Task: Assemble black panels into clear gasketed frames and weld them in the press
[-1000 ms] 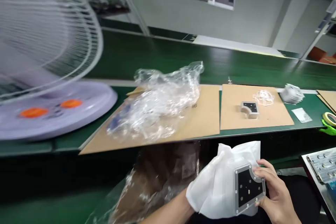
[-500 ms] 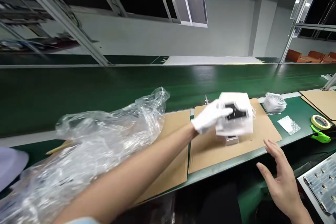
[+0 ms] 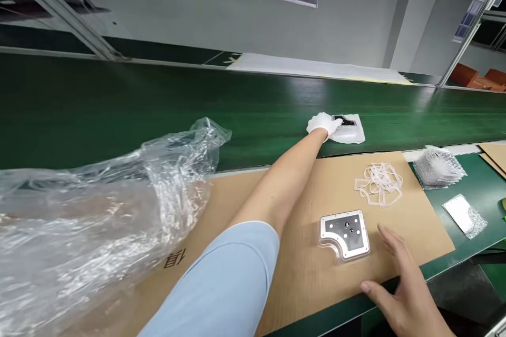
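My left hand [image 3: 323,123], in a white glove, reaches far out over the green conveyor belt [image 3: 158,110]. It rests on a wrapped black-faced part [image 3: 348,127] lying in white foam on the belt, and its fingers seem curled on the wrap's edge. My bare right hand [image 3: 399,284] hovers open with spread fingers over the near edge of a cardboard sheet [image 3: 308,274]. Just left of its fingertips lies an L-shaped grey part [image 3: 344,235] with a dark face and screws.
A tangle of white gasket rings [image 3: 379,183] lies on the cardboard. A stack of bubble-wrap bags [image 3: 439,166] and one single bag [image 3: 463,215] sit to the right. A large crumpled clear plastic bag [image 3: 98,205] covers the left side.
My left hand carried the wrapped part from above the cardboard out onto the conveyor belt and set it down. My right hand let go of it and moved up beside the grey part.
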Motion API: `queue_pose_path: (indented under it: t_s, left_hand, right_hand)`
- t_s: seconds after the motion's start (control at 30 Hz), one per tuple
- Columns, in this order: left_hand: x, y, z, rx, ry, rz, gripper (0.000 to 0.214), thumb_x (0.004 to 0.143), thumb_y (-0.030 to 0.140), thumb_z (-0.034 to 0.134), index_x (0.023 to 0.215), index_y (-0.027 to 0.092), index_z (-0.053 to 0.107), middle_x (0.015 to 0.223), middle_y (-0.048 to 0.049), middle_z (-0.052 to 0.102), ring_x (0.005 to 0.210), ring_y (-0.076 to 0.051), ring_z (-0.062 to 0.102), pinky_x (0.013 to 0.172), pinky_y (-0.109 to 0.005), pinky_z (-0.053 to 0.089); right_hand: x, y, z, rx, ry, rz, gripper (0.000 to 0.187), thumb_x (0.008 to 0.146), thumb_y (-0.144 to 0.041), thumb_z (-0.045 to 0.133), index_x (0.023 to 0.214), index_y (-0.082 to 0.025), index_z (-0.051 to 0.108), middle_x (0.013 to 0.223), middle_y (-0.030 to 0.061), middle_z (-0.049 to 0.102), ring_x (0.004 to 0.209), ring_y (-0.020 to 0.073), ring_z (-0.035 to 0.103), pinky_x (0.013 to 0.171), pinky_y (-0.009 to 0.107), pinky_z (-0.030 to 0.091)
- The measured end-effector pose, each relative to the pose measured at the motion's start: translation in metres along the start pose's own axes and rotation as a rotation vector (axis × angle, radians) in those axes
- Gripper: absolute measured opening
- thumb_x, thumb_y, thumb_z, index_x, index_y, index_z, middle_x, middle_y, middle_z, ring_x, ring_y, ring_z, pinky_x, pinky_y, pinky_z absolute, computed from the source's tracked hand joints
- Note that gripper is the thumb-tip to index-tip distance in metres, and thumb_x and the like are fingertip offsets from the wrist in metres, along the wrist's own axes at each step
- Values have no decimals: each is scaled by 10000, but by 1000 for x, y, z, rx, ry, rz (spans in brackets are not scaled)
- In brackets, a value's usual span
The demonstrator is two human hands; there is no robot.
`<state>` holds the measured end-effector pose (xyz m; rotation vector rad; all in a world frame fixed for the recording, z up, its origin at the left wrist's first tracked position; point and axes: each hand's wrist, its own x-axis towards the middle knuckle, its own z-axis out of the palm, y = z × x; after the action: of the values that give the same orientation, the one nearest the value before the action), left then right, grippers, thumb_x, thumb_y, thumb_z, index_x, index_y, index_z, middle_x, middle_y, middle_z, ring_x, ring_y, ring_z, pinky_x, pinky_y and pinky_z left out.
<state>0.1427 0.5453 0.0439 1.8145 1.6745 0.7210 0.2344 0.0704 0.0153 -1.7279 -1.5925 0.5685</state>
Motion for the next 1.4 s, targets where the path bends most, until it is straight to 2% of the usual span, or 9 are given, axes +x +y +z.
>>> queue_pose_path:
  t_s: [0.2, 0.33, 0.43, 0.53, 0.73, 0.9, 1.07, 1.23, 1.4]
  left_hand:
    - [-44, 19, -33, 34, 70, 88, 745, 944, 498, 610, 1536, 58, 513, 1555, -311, 535, 1449, -472, 490, 1151, -584, 418]
    - [-124, 22, -67, 17, -185, 399, 448, 939, 430, 615, 1289, 184, 748, 1397, -131, 729, 1328, -345, 632, 1154, -437, 469]
    - [-199, 10, -89, -102, -622, 699, 489, 957, 495, 609, 1348, 231, 735, 1425, -70, 730, 1334, -298, 653, 1166, -404, 488]
    - [-277, 0, -98, -265, -1071, 666, 909, 835, 468, 791, 1656, 306, 436, 1644, -121, 535, 1274, -328, 695, 981, -423, 620]
    - [-419, -5, -48, -643, -1555, 668, 1605, 549, 328, 1020, 1750, 353, -44, 1654, -186, 480, 1411, -432, 591, 1111, -563, 555]
    - [-512, 5, 2, -863, -1692, 549, 1445, 741, 499, 939, 1734, 396, -107, 1688, -196, 422, 1456, -451, 554, 1155, -629, 503]
    - [-573, 36, 24, -956, -1541, 532, 1315, 738, 635, 912, 1741, 358, 107, 1671, -201, 437, 1475, -478, 525, 1181, -612, 489]
    - [-624, 79, 50, -963, -1378, 614, 1250, 768, 472, 895, 1718, 273, 107, 1636, -211, 477, 1501, -439, 504, 1212, -586, 474]
    - [-656, 104, 65, -793, -1461, 693, 1275, 670, 137, 838, 1698, 276, 96, 1557, -186, 565, 1455, -397, 565, 1203, -578, 499]
  right_hand:
    - [76, -16, 8, 66, -268, -9, 1277, 754, -237, 950, 1734, -338, 138, 1765, 122, 306, 1645, 339, 277, 1339, 589, 287]
    - [86, -18, -2, 71, -278, -59, 1312, 631, -243, 1020, 1706, -305, 271, 1659, 145, 448, 1563, 373, 403, 1306, 594, 321]
    - [58, -27, -26, 144, -231, -69, 1341, 597, -244, 1036, 1701, -322, 279, 1615, 137, 477, 1503, 365, 476, 1275, 563, 369]
    - [6, -38, -63, 190, -187, -63, 1371, 571, -275, 1060, 1699, -324, 282, 1598, 133, 489, 1466, 348, 518, 1268, 528, 377]
    - [-120, -59, -120, 257, -149, -79, 1331, 537, -459, 1074, 1661, -280, 383, 1532, 117, 578, 1415, 319, 587, 1247, 417, 406]
    - [-214, -63, -145, 210, -17, 47, 1307, 476, -490, 1083, 1624, -344, 474, 1563, 83, 587, 1408, 330, 606, 1253, 419, 406]
    - [-297, -61, -149, 225, 359, 306, 1065, 609, -482, 1044, 1552, -348, 569, 1591, 79, 578, 1399, 346, 599, 1230, 502, 447]
    - [-344, -42, -142, 104, 685, 429, 808, 806, -466, 928, 1523, -326, 583, 1494, 93, 645, 1375, 332, 608, 1230, 566, 439]
    - [-373, -17, -148, 109, 804, 447, 764, 789, -372, 941, 1474, -327, 607, 1482, 88, 656, 1371, 336, 627, 1204, 538, 482]
